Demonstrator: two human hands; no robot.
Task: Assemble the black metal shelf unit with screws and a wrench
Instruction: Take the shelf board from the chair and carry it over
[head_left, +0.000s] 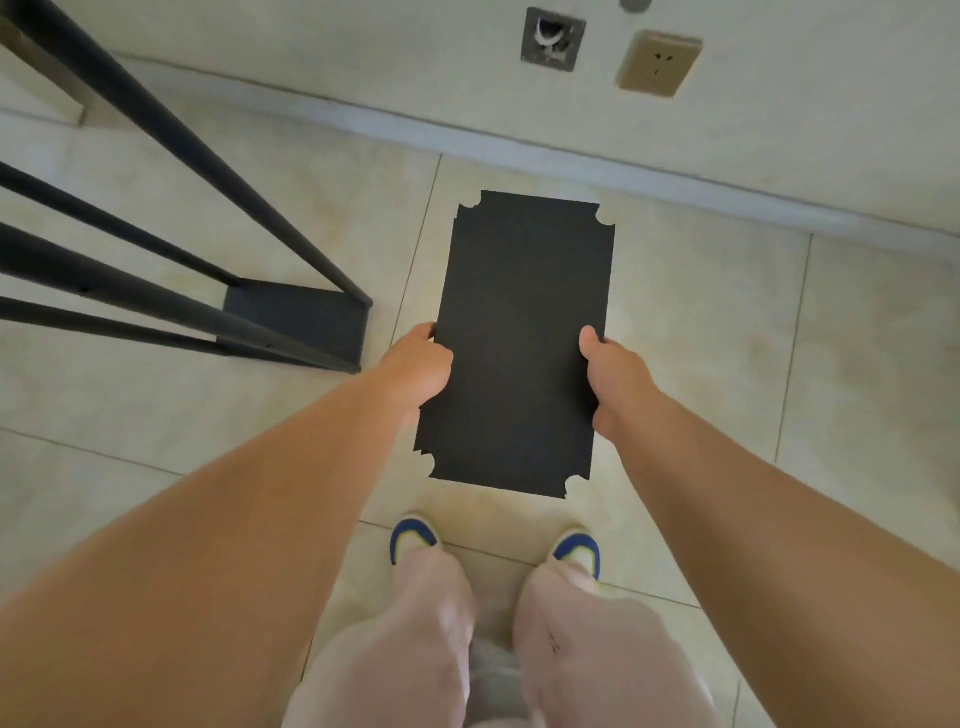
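Fingers of the left hand (418, 366) and right hand (613, 376) curl under the long edges of the black shelf panel (519, 338) — thumbs on top — holding it above the tiled floor (727, 338); the black frame (291, 322) stands just left of it.

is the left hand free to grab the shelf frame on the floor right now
Probably not yet: the left hand grips the black panel's edge, as does the right hand. The frame lies just left of it, nothing between.

floor: beige tiles (675, 322) | wall: pale (363, 47) | 1 beige socket (658, 63) | grey skirting (571, 156)
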